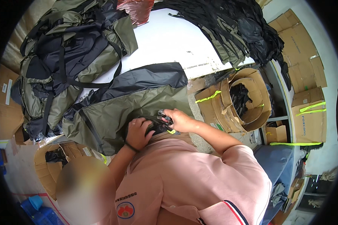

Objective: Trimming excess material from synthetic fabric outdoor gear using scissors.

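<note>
A large olive-green and black fabric bag piece [146, 98] hangs over the near edge of the white table and down against my body. My left hand [138, 132] has its fingers curled on the gathered dark fabric close to my chest. Just to its right, my right hand [179, 120] is closed round a small dark tool [164, 117] with a rounded metal-looking end. Its exact kind is hard to make out. Between the hands lies bunched black material with a small neon-yellow bit [171, 131] below the right fingers.
A pile of olive and black bags [75, 56] with straps covers the white table [169, 41] at left. Black and olive strips [229, 30] heap at the far right. Open cardboard boxes stand right [217, 108] and lower left [45, 168]. A blue-grey padded surface [276, 161] is at right.
</note>
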Demonstrator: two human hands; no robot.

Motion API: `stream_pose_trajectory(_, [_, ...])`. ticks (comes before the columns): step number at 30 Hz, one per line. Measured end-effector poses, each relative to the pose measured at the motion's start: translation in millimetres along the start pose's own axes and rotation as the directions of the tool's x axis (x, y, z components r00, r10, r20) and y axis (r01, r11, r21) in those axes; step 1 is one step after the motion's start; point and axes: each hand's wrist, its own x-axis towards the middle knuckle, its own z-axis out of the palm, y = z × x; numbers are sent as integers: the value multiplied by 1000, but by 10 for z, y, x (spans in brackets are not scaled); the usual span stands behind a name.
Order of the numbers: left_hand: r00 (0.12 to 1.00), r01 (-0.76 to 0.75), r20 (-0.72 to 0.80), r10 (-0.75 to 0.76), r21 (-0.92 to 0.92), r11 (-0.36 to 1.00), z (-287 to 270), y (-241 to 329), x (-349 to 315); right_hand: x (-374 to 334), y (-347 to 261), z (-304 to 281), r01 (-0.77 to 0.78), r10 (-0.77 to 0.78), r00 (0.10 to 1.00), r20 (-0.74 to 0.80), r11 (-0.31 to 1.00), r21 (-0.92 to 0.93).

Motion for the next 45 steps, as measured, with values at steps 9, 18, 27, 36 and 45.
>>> stream_pose_trajectory(9, [972, 159, 222, -78, -371, 915, 9, -58, 69, -151, 145, -338, -106, 107, 994, 16, 935, 338])
stream_pose_trajectory(18, [809, 587, 551, -203, -757, 286, -112, -107, 188, -113, -79, -607, -58, 58, 998, -17, 998, -32])
stream_pose_trajectory(27, [803, 594, 562, -197, -778, 203, -78, -127, 167, -97, -175, -981, 185, -84, 978, 191, 772, -608])
stream_pose_trajectory(36, [791, 610, 584, -183, -773, 172, -95, -115, 171, -21, -222, -982, 217, -69, 965, 252, 749, -626])
stream_pose_trajectory(45, [802, 594, 568, -184, -790, 148, -77, -112, 172, -54, -143, -949, 218, -131, 973, 192, 807, -549])
